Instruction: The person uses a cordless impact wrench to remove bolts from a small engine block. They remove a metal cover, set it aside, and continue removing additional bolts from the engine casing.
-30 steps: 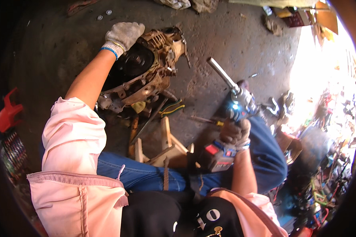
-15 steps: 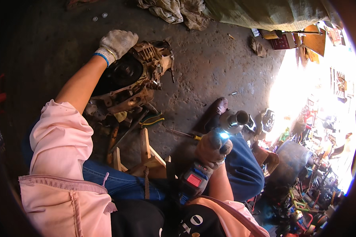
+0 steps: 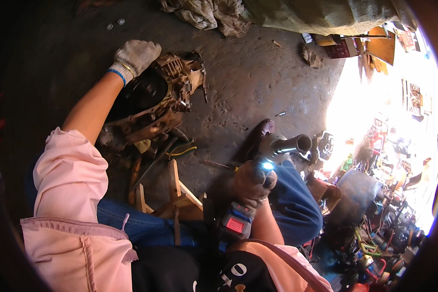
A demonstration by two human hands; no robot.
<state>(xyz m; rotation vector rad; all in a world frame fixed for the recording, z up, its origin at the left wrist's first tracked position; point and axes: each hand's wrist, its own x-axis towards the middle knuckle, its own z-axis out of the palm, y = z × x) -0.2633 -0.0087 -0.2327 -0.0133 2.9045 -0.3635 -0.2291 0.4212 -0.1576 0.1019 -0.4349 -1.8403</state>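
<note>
- The engine sits on the floor, ahead of the person and to the left.
- The left hand, gloved, lies at the engine's far upper edge. Its fingertips are hidden, so I cannot tell whether it clasps the metal or only rests there.
- The right hand, also gloved, is wrapped round the grip of the driver.
- The driver's long socket points up and to the right, well apart from the engine; its lamp is lit.
- For good work, the left hand should brace solid casing, clear of the socket's path, as a loose glove could snag on a turning part.
- The socket is best seated fully and square on a fastener before the trigger is pulled, with the wrist firm against the kick.
- The pliers and wooden frame lie close by, so elbow room looks tight.
- Writing: the black shirt bears pale print, partly cut off by the jacket.
- The driver's battery has a red label, its lettering too small to read.
- The dark red box carries pale marks, too blurred to make out.
</note>
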